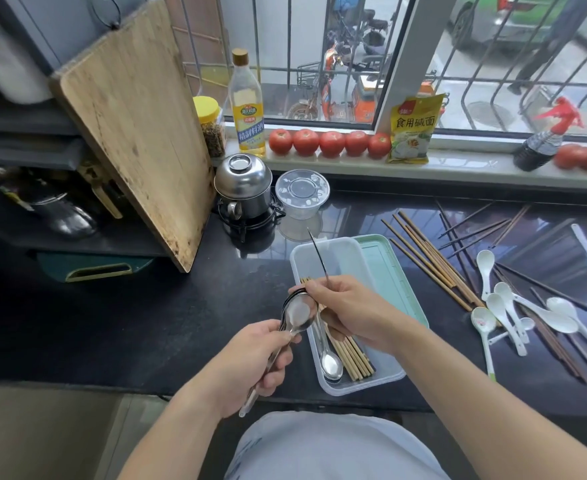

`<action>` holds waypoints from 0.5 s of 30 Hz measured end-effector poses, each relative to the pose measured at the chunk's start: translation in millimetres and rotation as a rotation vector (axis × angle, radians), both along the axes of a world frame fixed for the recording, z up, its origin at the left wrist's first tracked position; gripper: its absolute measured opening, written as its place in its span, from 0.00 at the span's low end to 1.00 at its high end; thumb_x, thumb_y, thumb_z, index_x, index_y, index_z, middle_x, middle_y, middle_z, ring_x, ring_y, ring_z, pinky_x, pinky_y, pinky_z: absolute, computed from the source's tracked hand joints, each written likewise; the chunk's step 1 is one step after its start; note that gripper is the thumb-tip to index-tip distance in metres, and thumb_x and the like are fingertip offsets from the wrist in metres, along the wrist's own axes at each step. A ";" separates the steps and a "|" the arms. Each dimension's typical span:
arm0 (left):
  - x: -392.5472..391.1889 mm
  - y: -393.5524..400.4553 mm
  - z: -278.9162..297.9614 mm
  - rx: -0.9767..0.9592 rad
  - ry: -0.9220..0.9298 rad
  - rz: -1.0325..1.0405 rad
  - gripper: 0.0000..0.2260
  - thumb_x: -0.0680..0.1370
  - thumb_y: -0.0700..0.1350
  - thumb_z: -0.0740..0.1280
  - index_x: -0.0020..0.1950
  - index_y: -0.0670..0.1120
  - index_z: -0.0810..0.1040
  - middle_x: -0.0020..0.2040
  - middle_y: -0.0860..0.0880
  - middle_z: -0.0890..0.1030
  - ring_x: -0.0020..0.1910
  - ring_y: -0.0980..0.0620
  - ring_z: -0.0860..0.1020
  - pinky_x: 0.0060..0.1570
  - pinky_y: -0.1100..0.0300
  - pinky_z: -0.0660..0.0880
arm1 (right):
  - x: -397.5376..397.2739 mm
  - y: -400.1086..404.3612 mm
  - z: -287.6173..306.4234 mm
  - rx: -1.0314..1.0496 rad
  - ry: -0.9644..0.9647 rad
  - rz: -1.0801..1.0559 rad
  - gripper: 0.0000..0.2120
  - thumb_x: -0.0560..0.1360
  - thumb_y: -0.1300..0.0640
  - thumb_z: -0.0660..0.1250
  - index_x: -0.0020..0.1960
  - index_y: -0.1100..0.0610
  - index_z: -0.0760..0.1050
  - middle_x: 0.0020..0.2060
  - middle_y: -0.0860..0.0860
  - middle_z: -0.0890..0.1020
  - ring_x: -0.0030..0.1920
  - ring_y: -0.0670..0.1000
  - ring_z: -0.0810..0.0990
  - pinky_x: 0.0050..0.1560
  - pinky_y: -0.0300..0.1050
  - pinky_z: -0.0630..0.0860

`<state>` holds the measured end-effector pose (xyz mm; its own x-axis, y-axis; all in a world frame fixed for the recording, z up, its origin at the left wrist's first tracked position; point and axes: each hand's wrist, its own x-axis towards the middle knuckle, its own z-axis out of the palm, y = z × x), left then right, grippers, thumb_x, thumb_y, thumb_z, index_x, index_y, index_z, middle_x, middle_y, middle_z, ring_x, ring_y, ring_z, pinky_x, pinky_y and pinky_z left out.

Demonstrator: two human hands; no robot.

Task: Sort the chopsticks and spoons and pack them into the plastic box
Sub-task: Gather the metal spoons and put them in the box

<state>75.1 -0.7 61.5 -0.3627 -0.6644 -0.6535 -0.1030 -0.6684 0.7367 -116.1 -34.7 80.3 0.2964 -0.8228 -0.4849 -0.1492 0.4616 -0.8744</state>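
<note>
Both hands over the black table (188, 323): left hand (254, 362) grips a stack of metal spoons (294, 315) by the handles, right hand (351, 313) pinches a thin dark chopstick (318, 252) pointing up and away. Clear plastic box (333, 258) sits just beyond the hands, holding bamboo chopsticks (352, 358) and a metal spoon (330, 363), green lid (385, 271) tucked beside it. Loose wooden chopsticks (430, 259) and white ceramic spoons (507, 306) lie scattered to the right.
</note>
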 end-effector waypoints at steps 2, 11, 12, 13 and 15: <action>-1.0 1.3 0.2 -0.020 -0.027 -0.020 0.10 0.86 0.45 0.59 0.56 0.41 0.75 0.31 0.50 0.70 0.24 0.54 0.62 0.24 0.63 0.56 | 1.2 -1.6 3.3 -0.048 0.077 -0.012 0.13 0.84 0.52 0.62 0.52 0.59 0.82 0.27 0.44 0.76 0.25 0.44 0.65 0.25 0.38 0.65; -0.2 -2.8 -5.3 -0.199 -0.237 -0.084 0.12 0.87 0.49 0.59 0.56 0.45 0.80 0.30 0.51 0.72 0.26 0.52 0.68 0.28 0.56 0.65 | 7.4 -5.1 -11.7 -0.390 0.457 -0.077 0.08 0.80 0.55 0.69 0.56 0.51 0.85 0.46 0.41 0.86 0.48 0.38 0.83 0.54 0.37 0.78; 0.3 -3.6 -6.5 -0.230 -0.299 -0.118 0.13 0.86 0.50 0.59 0.54 0.47 0.80 0.29 0.52 0.71 0.27 0.53 0.68 0.31 0.55 0.65 | 7.3 -5.4 -12.5 -0.399 0.484 -0.066 0.08 0.80 0.55 0.68 0.57 0.51 0.85 0.47 0.41 0.86 0.50 0.39 0.83 0.56 0.37 0.78; 0.7 -3.9 -7.3 -0.255 -0.355 -0.148 0.13 0.86 0.51 0.58 0.52 0.48 0.80 0.28 0.54 0.71 0.27 0.54 0.67 0.32 0.54 0.64 | 7.6 -5.5 -12.5 -0.412 0.519 -0.046 0.09 0.81 0.54 0.67 0.58 0.51 0.84 0.48 0.41 0.85 0.52 0.40 0.82 0.58 0.38 0.78; 0.4 -4.2 -8.6 -0.311 -0.430 -0.179 0.13 0.86 0.51 0.58 0.46 0.49 0.76 0.27 0.56 0.69 0.25 0.58 0.64 0.31 0.58 0.61 | 7.3 -6.0 -10.5 -0.446 0.598 0.017 0.11 0.82 0.54 0.66 0.61 0.51 0.83 0.52 0.43 0.85 0.54 0.42 0.82 0.59 0.39 0.76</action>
